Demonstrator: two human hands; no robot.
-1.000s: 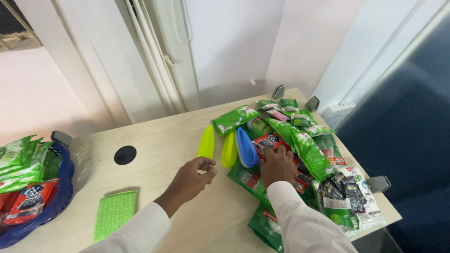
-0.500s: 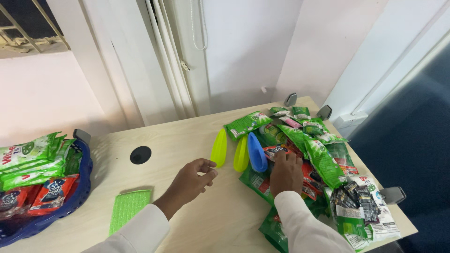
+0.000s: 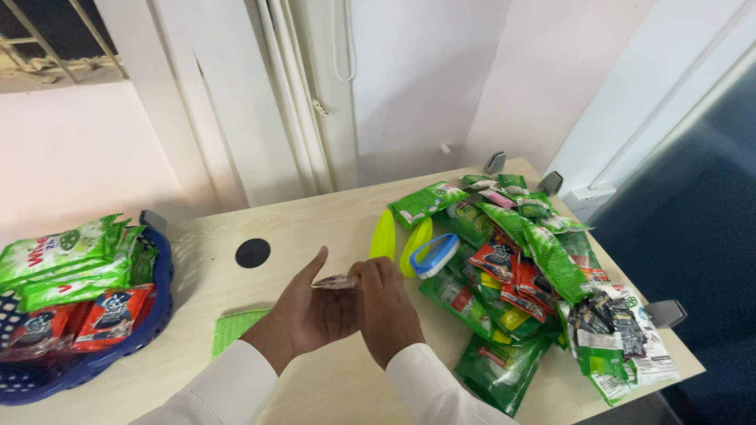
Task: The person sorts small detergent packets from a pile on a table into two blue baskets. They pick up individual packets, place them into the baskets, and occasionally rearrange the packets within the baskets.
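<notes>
Near the middle of the desk (image 3: 339,212), toward its front edge, the left hand (image 3: 311,311) and right hand (image 3: 390,307) meet over bare wood, pinching between them a small flat sachet (image 3: 335,281), pale and partly hidden by the fingers. Held only at the fingertips, the sachet could, by the look of it, slip and drop to the desk if either hand eases off. The left hand is half open, palm turned inward, thumb raised, fingertips on the sachet's left end; the right hand is curled more tightly, knuckles up, gripping the other end. Just beyond the hands lie yellow-green clips (image 3: 383,234) and a blue-and-white clip (image 3: 435,256), beside a heap of green packets (image 3: 543,244) along the right edge. A blue basket (image 3: 150,315) of packets sits at the left edge.
</notes>
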